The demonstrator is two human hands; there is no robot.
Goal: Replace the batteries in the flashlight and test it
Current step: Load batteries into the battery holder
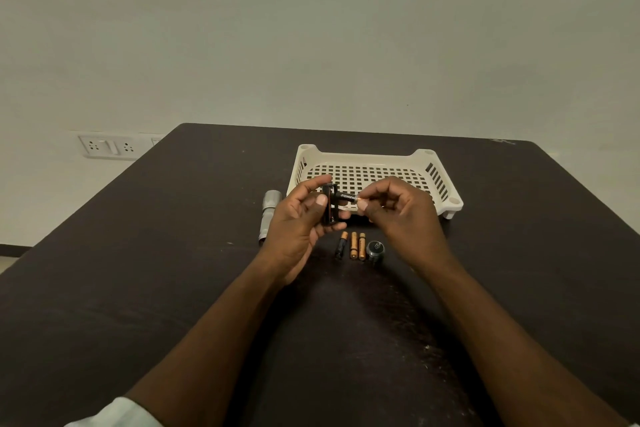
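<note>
On the dark surface (173, 288), nearest: three loose batteries (353, 245) side by side, black-and-copper, beside a round dark end cap (375, 248). Above these, left hand (301, 222) gripping a black battery holder (329, 204); right hand (398, 211) pinching a Duracell-marked battery (347, 197) against it. Left, silver flashlight body (268, 215) lying flat. Farthest, white slotted tray (426, 158)

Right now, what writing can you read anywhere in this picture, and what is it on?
"DURACELL", on the battery pinched in the right hand.
Marks on the flashlight cap on the table: too small to read.
Three batteries on the table: no lettering legible.
Nothing else carries readable text.
</note>
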